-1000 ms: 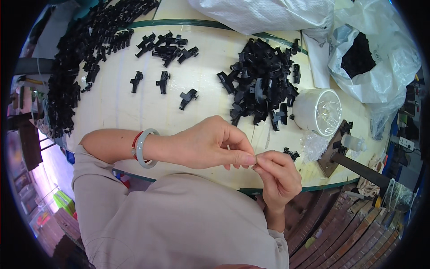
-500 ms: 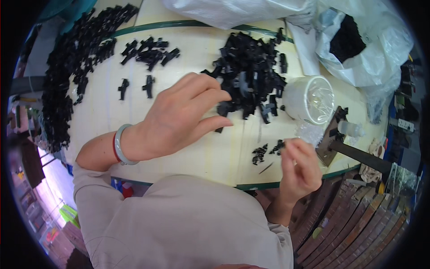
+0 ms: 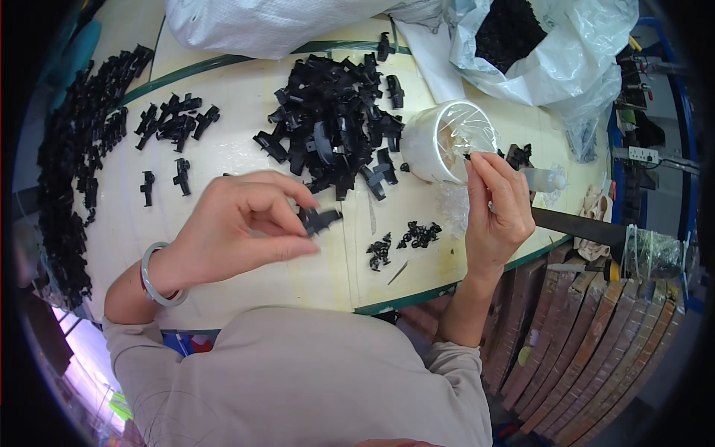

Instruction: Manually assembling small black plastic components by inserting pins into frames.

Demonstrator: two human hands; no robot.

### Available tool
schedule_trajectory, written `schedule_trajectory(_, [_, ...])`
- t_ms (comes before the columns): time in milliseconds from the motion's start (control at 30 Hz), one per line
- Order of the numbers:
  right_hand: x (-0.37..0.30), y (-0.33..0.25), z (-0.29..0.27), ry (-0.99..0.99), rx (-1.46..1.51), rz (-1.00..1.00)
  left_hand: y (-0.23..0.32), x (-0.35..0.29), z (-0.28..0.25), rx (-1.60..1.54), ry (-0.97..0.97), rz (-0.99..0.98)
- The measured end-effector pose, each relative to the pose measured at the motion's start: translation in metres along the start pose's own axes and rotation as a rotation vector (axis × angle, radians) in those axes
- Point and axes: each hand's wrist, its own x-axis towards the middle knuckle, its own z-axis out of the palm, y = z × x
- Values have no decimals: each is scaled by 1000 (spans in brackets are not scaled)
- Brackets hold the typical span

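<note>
My left hand (image 3: 231, 231) pinches a black plastic part (image 3: 322, 220) between thumb and fingers, just in front of a large heap of similar black parts (image 3: 328, 123). Its edges are slightly blurred. My right hand (image 3: 500, 212) is raised at the near rim of a white tub (image 3: 426, 145), its thumb and fingers pressed together in a pinch. A tiny dark bit (image 3: 468, 156) shows at those fingertips, too small to name. Clear film stretches over part of the tub's mouth. Left of the right hand lie two little clusters of small black pieces (image 3: 419, 235).
Loose black parts (image 3: 179, 123) lie left of the heap, beside a long dense bank of them (image 3: 63, 186). A white sack (image 3: 253, 26) and a bag of black pieces (image 3: 551, 63) stand at the back. A dark bar (image 3: 577, 226) juts out at right.
My left hand has picked up a black plastic part from the heap. The right hand has risen from the small pieces to the tub's rim. The whole view has shifted.
</note>
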Motion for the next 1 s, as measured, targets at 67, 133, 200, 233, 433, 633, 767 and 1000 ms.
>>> schedule_trajectory(67, [0,1,1,-39,-30,-13,-2,1,0,-144,-55,-118])
schedule_trajectory(133, [1,1,0,-53,-28,-14,-8,1,0,-379,-132,-255])
schedule_trajectory(200, [2,-2,-1,-67,-28,-14,-12,1,-1,-445,-161,-251])
schedule_trajectory(233, [1,-5,-2,-42,53,73,-13,1,-1,-508,-195,-244])
schedule_trajectory(433, [-19,-24,-10,54,656,477,-8,2,9,-766,-6,-381])
schedule_trajectory(633, [-31,-48,-4,-53,990,556,-16,0,19,-825,-77,-338])
schedule_trajectory(767, [-41,-67,2,-104,837,419,-15,-3,22,-730,-154,-311])
schedule_trajectory(1000, [-49,-87,13,-89,654,207,-12,-4,19,-801,-184,-385])
